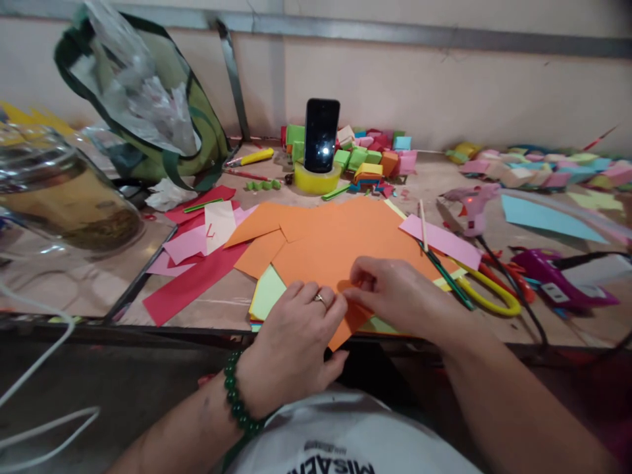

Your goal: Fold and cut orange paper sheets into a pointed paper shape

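A small piece of orange paper (347, 328) is pinched between my two hands at the table's front edge. My left hand (299, 336), with a ring and a green bead bracelet, has its fingers closed over the left side of that piece, its thumb below. From the right, my right hand (395, 293) grips the same piece with thumb and bent fingers; the fingertips are partly hidden. Beneath and behind both hands lie large orange sheets (326, 230). Light green sheets (266, 293) stick out from under them on the left.
Scissors with a yellow handle (494, 304), a green pen (447, 276), a pink glue gun (474, 204) and a purple tool (567, 280) lie right. A phone (320, 135) stands in a yellow tape roll (316, 179). Left are red strips (192, 286), a glass jar (64, 191) and a green bag (197, 112).
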Action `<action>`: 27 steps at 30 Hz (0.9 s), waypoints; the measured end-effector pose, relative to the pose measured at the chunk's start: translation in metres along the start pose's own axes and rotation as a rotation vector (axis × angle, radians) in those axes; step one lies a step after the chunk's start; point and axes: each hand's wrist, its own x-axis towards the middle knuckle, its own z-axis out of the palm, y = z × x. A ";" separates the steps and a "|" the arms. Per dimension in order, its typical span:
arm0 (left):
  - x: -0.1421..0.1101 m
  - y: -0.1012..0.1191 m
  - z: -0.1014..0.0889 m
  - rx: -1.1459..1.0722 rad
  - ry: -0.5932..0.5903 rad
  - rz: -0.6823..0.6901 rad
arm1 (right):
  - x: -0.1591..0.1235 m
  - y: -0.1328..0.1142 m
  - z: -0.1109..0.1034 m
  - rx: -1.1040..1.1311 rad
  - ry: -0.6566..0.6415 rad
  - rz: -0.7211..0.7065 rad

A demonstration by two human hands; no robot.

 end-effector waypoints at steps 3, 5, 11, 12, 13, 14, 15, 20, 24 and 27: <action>-0.003 -0.001 0.002 0.008 0.019 0.001 | -0.001 -0.002 0.001 0.077 -0.104 -0.033; -0.006 -0.002 0.004 -0.008 0.022 0.007 | -0.002 0.007 0.000 0.096 -0.116 -0.008; -0.010 -0.005 0.009 0.003 0.051 0.029 | -0.005 0.039 -0.010 0.084 -0.102 0.037; -0.010 -0.005 0.009 0.006 0.051 0.033 | -0.006 0.040 -0.012 0.065 -0.101 0.046; -0.010 -0.005 0.009 0.007 0.051 0.035 | -0.007 0.039 -0.014 0.042 -0.090 0.059; -0.010 -0.005 0.009 0.008 0.052 0.037 | -0.009 0.036 -0.015 0.022 -0.069 0.072; -0.011 -0.005 0.009 0.008 0.053 0.038 | -0.010 0.031 -0.016 0.008 -0.039 0.083; -0.012 -0.004 0.012 0.005 0.058 0.023 | -0.010 0.006 -0.004 0.102 -0.052 0.043; -0.014 -0.005 0.014 -0.030 0.066 0.021 | -0.006 0.013 0.000 0.164 -0.147 0.034; -0.016 -0.006 0.015 -0.079 0.073 0.020 | -0.004 0.028 -0.011 0.122 -0.194 0.060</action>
